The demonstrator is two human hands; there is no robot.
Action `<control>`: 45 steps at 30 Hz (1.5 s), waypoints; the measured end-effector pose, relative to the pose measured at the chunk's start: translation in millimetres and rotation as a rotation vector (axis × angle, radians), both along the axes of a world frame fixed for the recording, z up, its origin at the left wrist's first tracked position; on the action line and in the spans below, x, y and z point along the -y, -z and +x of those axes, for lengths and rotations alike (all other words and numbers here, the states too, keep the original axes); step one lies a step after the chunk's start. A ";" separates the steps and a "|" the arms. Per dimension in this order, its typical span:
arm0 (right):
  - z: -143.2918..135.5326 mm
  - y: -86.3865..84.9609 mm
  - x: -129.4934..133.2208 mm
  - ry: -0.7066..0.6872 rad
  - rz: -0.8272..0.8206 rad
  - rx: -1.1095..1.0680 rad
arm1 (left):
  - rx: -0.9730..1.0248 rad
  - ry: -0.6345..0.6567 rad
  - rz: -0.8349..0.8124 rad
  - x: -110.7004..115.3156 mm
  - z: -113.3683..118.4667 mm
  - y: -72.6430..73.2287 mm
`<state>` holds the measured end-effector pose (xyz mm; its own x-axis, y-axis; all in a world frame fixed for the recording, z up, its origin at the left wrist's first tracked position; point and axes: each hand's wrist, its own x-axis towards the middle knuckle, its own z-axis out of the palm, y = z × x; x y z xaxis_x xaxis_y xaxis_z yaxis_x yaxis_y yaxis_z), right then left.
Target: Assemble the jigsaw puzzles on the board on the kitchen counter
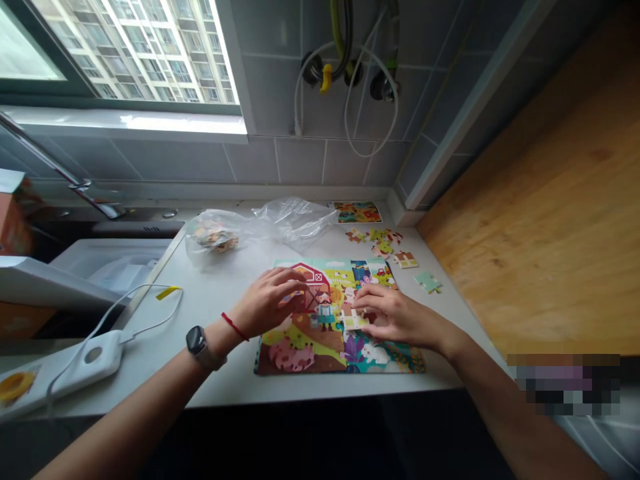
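A colourful farm-scene jigsaw puzzle (300, 357) lies flat on the white counter, showing a red barn, a farmer figure and pink pigs. My left hand (273, 300) rests over its barn area with fingers loosely stretched and nothing visible in them. Toward the puzzle's right middle, my right hand (395, 319) has thumb and fingers bent around a brown and cream puzzle piece (353, 321). Its fingers partly cover that piece and the picture around it. Loose puzzle pieces (384, 241) are scattered beyond the puzzle, with a fence piece (406, 259) and a pale green piece (429, 282) nearer.
Behind the puzzle are a clear bag (215, 239) of puzzle pieces, a crumpled clear plastic wrapper (296, 221) and a picture card (359, 212). A white power strip (95, 357) with a cable lies at left, before the sink. A wooden panel (540, 200) bounds the right side.
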<state>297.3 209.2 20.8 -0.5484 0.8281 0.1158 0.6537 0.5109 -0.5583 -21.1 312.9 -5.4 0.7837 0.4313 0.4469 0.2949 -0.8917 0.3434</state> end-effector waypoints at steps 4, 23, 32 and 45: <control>-2.4 7.2 11.3 0.017 0.028 0.016 | -0.108 0.213 0.036 14.0 28.9 -10.3; 1.0 31.2 35.8 0.247 0.093 -0.029 | -0.175 0.268 -0.025 41.2 41.6 8.4; -1.3 28.6 35.8 0.219 0.095 -0.074 | -0.158 0.302 0.010 40.8 44.1 5.8; -0.8 31.5 38.0 0.358 0.072 0.038 | -0.206 0.245 -0.062 38.0 40.5 13.1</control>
